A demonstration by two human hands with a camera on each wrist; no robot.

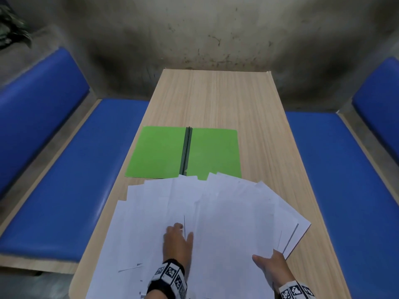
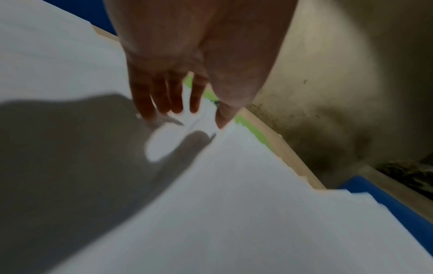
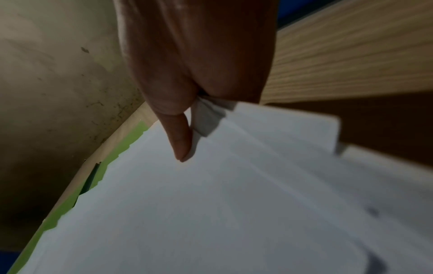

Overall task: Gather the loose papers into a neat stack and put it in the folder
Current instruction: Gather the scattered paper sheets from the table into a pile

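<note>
Several loose white papers (image 1: 226,212) lie fanned out over the near end of the wooden table (image 1: 216,98). Behind them a green folder (image 1: 159,152) lies open and flat, its near edge under the sheets. My left hand (image 1: 177,236) rests on the middle of the fan with straight, spread fingers (image 2: 161,100) touching the papers (image 2: 234,204). My right hand (image 1: 271,264) holds the right edge of the fan. Its thumb (image 3: 182,140) lies on top of the papers (image 3: 211,204), and the other fingers are hidden under the slightly lifted edge. Strips of the folder (image 2: 255,129) (image 3: 126,142) show past the sheets.
Blue padded benches (image 1: 75,169) (image 1: 345,180) run along both long sides of the narrow table. A stained wall (image 1: 216,35) stands at the far end and a plant (image 1: 13,24) at the top left. Bare tabletop lies beyond the folder.
</note>
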